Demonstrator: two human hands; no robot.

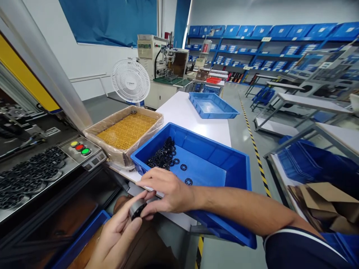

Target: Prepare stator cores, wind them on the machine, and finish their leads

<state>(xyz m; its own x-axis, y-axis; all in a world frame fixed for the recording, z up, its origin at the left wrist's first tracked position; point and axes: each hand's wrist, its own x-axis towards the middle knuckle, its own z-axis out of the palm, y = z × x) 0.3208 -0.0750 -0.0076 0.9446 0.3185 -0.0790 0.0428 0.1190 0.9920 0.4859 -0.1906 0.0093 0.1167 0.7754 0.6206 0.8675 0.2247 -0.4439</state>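
Note:
My left hand [119, 229] is closed around a short round metal core [136, 206], its grey side wall showing between the fingers. A black plastic ring [138, 212] sits at the core's end facing my right hand. With thumb and fingers, my right hand [168, 190] pinches this ring against the core; the fingertips partly hide how well it is seated. Just beyond my right hand stands a blue bin [235, 166] with a heap of loose black plastic rings [162, 155] in its left corner. A few single rings lie apart on its floor.
Left, round parts with black tops [30, 175] crowd a machine's metal bed beside coloured push buttons [80, 147]. A plastic-lined carton [126, 149] of yellow parts and a white fan [131, 81] stand behind. A lighter blue tray [213, 105] rests on the white table [179, 106].

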